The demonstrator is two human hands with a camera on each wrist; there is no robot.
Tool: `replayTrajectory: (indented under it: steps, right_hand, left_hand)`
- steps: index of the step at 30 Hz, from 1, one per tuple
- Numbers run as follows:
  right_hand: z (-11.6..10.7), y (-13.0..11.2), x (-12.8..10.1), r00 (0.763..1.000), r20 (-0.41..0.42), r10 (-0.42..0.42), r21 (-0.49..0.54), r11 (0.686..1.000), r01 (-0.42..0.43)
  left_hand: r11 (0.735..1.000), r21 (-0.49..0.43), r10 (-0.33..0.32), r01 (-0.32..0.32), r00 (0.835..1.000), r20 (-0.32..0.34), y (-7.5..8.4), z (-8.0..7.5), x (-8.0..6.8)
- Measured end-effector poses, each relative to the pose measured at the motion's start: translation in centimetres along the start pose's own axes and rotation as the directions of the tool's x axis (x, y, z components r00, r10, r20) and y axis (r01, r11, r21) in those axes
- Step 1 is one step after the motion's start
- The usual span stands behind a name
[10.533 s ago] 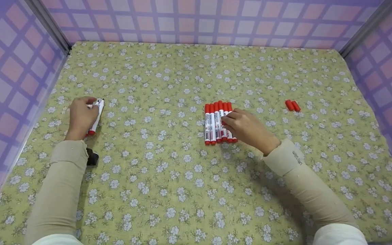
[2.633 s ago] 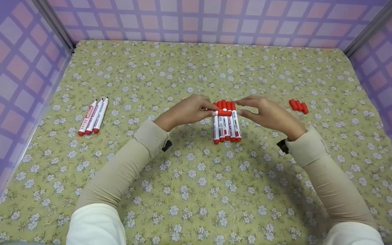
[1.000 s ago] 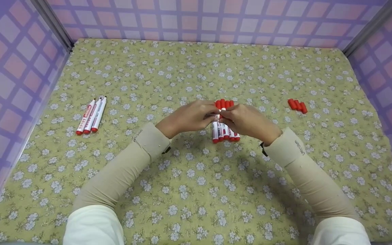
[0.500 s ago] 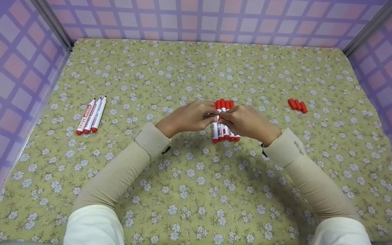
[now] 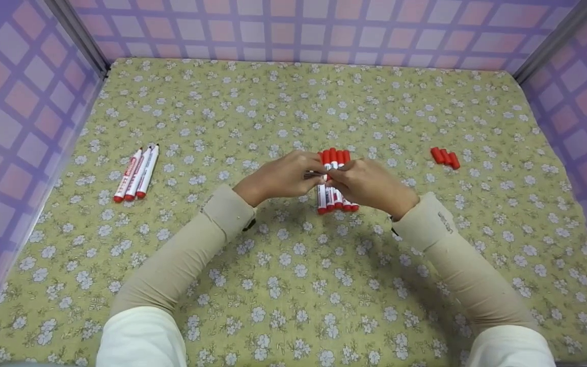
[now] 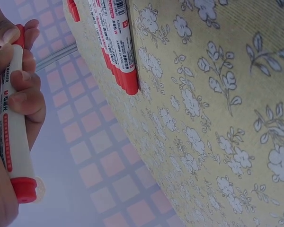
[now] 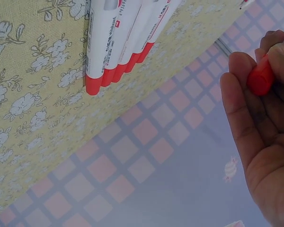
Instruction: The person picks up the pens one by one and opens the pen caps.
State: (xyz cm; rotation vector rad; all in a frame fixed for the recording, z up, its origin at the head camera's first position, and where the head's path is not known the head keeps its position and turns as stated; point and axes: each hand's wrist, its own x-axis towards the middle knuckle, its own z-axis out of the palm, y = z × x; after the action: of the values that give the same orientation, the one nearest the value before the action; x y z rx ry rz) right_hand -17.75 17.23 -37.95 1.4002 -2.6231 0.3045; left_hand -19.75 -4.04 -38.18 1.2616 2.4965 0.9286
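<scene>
Both hands meet over the middle of the floral cloth (image 5: 293, 265). My left hand (image 5: 310, 172) grips the white barrel of a red marker (image 6: 12, 127). Its red butt end sticks out below the palm. My right hand (image 5: 338, 176) pinches the red cap (image 7: 261, 78) at the marker's other end. The fingers hide whether the cap sits on the barrel or has come off. Just beneath the hands, a row of several capped red markers (image 5: 335, 196) lies side by side, also seen in the wrist views as the marker row (image 6: 116, 42) (image 7: 118, 42).
Three uncapped markers (image 5: 136, 173) lie together at the left of the cloth. Three loose red caps (image 5: 445, 157) lie at the right. Purple-and-pink checked walls (image 5: 293, 30) close in the cloth on the left, back and right.
The hands have drawn together since 2.6 s ago, when they held the marker stretched crosswise. They have barely moved over the last second. The left pile and the loose caps have not moved.
</scene>
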Motion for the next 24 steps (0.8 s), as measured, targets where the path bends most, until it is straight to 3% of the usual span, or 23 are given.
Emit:
replayTrajectory:
  steps: [8, 15, 24]
  right_hand:
    - [0.5, -0.2, -0.2, 0.998, -0.045, -0.035, -0.07, 0.997, 0.032]
    - [0.9, -0.1, -0.2, 0.994, -0.091, -0.065, -0.063, 0.996, 0.059]
    - [1.3, -0.5, -0.2, 0.992, -0.059, -0.111, -0.237, 0.967, 0.094]
  left_hand:
    - [1.0, -0.019, -0.009, 0.008, 1.0, -0.018, -0.2, 0.4, 0.0]
    - [0.997, -0.069, -0.034, 0.032, 0.999, -0.026, -0.6, 0.4, 0.0]
    - [0.987, -0.14, -0.076, 0.073, 0.997, -0.011, -1.0, 0.6, 0.0]
